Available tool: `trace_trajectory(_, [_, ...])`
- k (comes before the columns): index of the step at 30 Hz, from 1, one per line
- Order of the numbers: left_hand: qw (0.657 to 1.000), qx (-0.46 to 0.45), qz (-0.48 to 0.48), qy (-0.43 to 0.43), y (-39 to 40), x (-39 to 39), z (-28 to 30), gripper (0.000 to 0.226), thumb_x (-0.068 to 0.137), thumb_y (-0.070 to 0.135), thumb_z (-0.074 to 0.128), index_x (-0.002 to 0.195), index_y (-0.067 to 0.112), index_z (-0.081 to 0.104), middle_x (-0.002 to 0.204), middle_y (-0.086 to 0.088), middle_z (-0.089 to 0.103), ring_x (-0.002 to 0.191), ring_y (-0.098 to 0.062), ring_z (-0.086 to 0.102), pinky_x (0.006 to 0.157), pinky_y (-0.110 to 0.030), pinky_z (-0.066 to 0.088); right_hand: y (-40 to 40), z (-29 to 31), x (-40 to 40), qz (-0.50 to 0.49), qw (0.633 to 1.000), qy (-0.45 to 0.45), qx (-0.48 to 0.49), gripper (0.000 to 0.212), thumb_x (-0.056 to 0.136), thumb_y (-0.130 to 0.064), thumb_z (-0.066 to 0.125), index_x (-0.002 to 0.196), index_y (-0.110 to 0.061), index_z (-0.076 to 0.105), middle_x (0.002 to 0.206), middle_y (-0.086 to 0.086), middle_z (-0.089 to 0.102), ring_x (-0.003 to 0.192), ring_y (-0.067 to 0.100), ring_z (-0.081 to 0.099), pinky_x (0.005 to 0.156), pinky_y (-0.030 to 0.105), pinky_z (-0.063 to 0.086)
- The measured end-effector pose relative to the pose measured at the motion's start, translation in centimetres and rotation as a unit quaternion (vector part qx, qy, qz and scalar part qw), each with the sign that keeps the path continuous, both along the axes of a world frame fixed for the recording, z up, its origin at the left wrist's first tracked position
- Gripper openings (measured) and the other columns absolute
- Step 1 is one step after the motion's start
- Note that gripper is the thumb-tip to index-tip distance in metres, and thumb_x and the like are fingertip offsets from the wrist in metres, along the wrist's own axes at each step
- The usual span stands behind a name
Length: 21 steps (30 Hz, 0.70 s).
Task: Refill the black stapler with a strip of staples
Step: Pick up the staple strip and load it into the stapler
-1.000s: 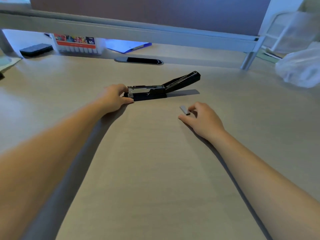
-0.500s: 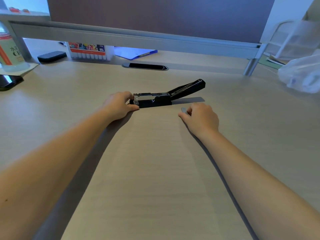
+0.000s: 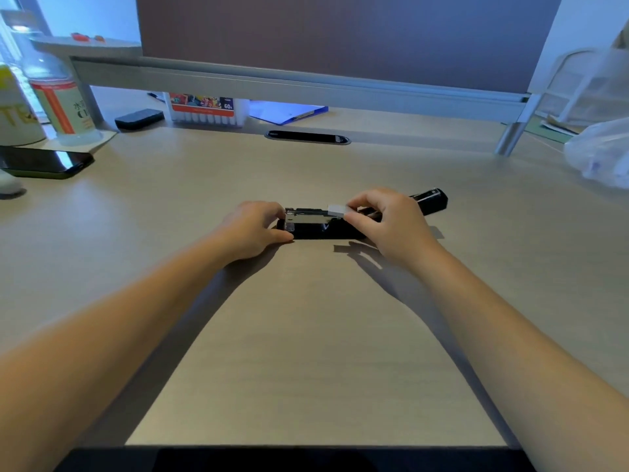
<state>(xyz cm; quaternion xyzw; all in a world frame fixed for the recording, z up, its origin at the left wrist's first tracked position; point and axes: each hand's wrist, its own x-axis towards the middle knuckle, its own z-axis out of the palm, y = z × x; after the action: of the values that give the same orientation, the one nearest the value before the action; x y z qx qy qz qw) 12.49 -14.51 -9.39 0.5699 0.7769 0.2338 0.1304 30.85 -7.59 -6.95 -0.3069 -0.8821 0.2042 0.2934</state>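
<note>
The black stapler [image 3: 315, 229] lies opened flat on the desk's middle, its metal staple channel facing up and its lid [image 3: 430, 199] swung back to the right. My left hand [image 3: 253, 229] presses on the stapler's left end, thumb at the front of the base. My right hand [image 3: 391, 223] pinches a short silver strip of staples [image 3: 337, 210] between thumb and fingers, holding it just above the right part of the channel. The hinge area is hidden behind my right hand.
A dark phone [image 3: 44, 161] lies at the left, with bottles [image 3: 58, 103] behind it. A marker box [image 3: 206, 109], a black case [image 3: 139, 118] and a blue folder [image 3: 289, 112] sit under the shelf. A cable grommet [image 3: 308, 137] lies behind the stapler, a plastic bag [image 3: 602, 153] at the right.
My right hand picked the staple strip up from the desk and carried it left and up over the stapler's channel. My left hand stayed on the stapler's left end.
</note>
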Motion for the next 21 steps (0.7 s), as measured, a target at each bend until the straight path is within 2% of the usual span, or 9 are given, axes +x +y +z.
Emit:
trace_trajectory(4, [1.000,0.001,-0.016,-0.008,-1.9,0.9,0.0,0.032,0.079,0.025,0.059,0.107,0.010,0.054,0.115,-0.014,0.059,0.106,-0.029,0.049,0.086,-0.037,0.039,-1.1,0.2,-1.4,0.012,0.999,-0.030,0.021,0.022,0.086,-0.022,0.053,0.099,-0.007,0.062,0.108,0.010,0.064,0.097,0.022,0.053,0.075,0.025,0.033])
trace_trajectory(7, [1.000,0.005,-0.029,0.002,-2.8,1.2,-0.1,0.033,0.079,0.026,0.059,0.108,0.011,0.054,0.115,-0.012,0.060,0.107,-0.027,0.050,0.085,-0.035,0.038,-1.5,0.2,-2.0,0.019,0.999,-0.037,-0.005,0.022,0.086,-0.023,0.053,0.100,-0.008,0.062,0.111,0.010,0.065,0.104,0.022,0.054,0.084,0.030,0.038])
trace_trajectory(10, [0.999,0.018,-0.041,0.009,-3.3,1.2,-0.4,0.035,0.079,0.026,0.058,0.111,0.011,0.054,0.115,-0.011,0.061,0.108,-0.027,0.051,0.092,-0.041,0.041,-1.8,-0.2,-2.2,0.024,0.999,-0.037,-0.021,0.021,0.086,-0.023,0.054,0.099,-0.009,0.062,0.108,0.009,0.066,0.100,0.018,0.055,0.087,0.032,0.041])
trace_trajectory(14, [0.998,0.031,-0.049,0.021,-3.2,1.1,-0.7,0.034,0.079,0.029,0.058,0.109,0.012,0.055,0.110,-0.011,0.063,0.104,-0.027,0.052,0.091,-0.046,0.042,-2.0,-0.8,-2.0,0.022,0.998,-0.051,-0.009,0.022,0.085,-0.024,0.054,0.099,-0.010,0.063,0.104,0.008,0.068,0.098,0.022,0.058,0.085,0.037,0.044])
trace_trajectory(21, [0.998,0.033,-0.046,0.017,-3.1,1.0,-0.8,0.034,0.078,0.030,0.059,0.108,0.015,0.056,0.114,-0.007,0.062,0.107,-0.025,0.051,0.093,-0.044,0.041,-1.9,-0.8,-2.0,0.034,0.997,-0.065,-0.007,0.022,0.085,-0.024,0.055,0.099,-0.009,0.064,0.099,0.006,0.068,0.086,0.013,0.051,0.075,0.026,0.038])
